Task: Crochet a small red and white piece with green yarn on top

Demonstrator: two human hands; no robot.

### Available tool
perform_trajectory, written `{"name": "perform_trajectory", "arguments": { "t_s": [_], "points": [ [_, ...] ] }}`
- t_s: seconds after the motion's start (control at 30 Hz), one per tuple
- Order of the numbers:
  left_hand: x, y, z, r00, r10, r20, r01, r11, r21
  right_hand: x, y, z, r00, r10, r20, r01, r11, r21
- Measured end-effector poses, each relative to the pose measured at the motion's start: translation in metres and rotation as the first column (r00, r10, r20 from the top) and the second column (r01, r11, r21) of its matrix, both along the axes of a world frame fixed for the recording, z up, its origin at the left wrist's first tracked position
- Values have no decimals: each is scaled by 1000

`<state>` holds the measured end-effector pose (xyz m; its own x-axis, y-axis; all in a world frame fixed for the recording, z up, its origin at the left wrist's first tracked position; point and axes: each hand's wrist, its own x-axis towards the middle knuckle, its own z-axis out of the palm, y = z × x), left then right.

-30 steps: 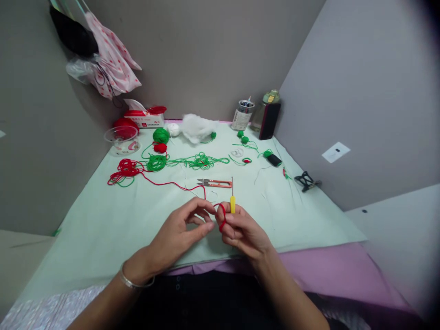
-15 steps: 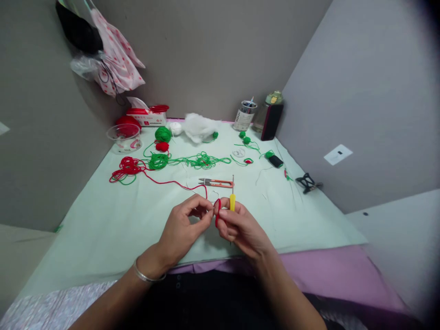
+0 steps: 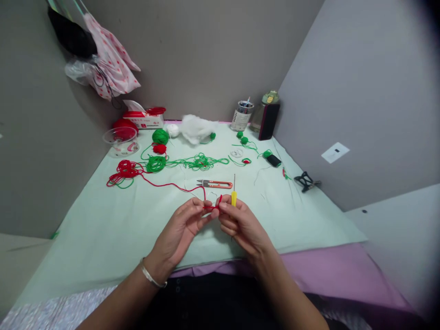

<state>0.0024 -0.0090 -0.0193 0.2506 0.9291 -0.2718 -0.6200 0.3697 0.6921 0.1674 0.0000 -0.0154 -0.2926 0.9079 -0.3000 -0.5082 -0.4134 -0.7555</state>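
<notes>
Red yarn (image 3: 174, 184) trails from a loose tangle by the bench's (image 3: 302, 224) left edge to a small loop held near the front edge, beside a yellow-handled crochet hook (image 3: 233, 198), its slim metal shaft pointing toward the far edge.

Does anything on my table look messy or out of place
Yes, the loose green yarn: it sprawls in tangled-looking loops beyond the scissors, unlike the compact green ball near the tissue box. Nothing looks spilled.
</notes>
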Motion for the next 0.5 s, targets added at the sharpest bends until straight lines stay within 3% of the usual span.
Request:
{"name": "perform_trajectory", "arguments": {
  "t_s": [0.13,0.23,0.37,0.5],
  "points": [
    [-5,-3,0,956,66,-286,-2,976,216,-2,-1,1,998,-29,56,27,999,41],
    [-10,-4,2,873,42,-486,135,936,324,-3,-4,1,991,-59,118,45,992,117],
    [-12,-3,6,805,99,-584,184,895,406,-2,-8,0,977,-88,193,45,975,218],
    [-12,0,7,744,130,-655,205,889,410,-2,-10,-1,959,-123,254,46,956,289]
  ]
}}
